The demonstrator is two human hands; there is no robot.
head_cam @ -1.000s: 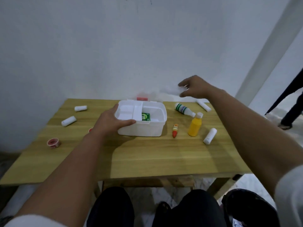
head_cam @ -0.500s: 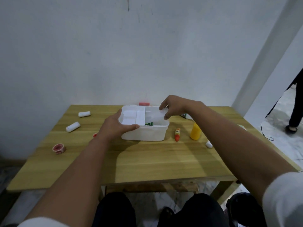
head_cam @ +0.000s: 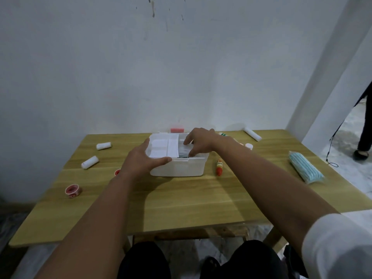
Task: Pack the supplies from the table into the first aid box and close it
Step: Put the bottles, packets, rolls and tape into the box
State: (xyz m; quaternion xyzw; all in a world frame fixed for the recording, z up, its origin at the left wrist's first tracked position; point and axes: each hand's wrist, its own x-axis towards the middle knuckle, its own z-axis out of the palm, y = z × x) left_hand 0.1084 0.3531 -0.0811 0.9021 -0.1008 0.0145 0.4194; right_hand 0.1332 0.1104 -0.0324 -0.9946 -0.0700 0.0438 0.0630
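The white first aid box (head_cam: 181, 170) stands open at the middle of the wooden table (head_cam: 181, 202), with a white divider tray (head_cam: 164, 147) in its left half. My left hand (head_cam: 144, 160) grips the box's front left corner, thumb along the front rim. My right hand (head_cam: 200, 142) reaches into the right half and pinches a pale translucent packet (head_cam: 184, 151) there. Something green shows under the packet. On the table lie an orange tube (head_cam: 219, 167), a pack of blue face masks (head_cam: 306, 168) and bandage rolls (head_cam: 90, 162) (head_cam: 103, 146) (head_cam: 252, 134).
A red tape roll (head_cam: 72, 190) lies at the front left, another (head_cam: 117, 172) peeks out beside my left wrist. A bottle cap (head_cam: 249, 146) shows past my right forearm. A red part (head_cam: 177, 130) shows behind the box. A person's leg (head_cam: 364, 137) is at the far right.
My right hand came from the table's back right with the pale packet and lowered it into the box's right half. My left hand stayed on the box.
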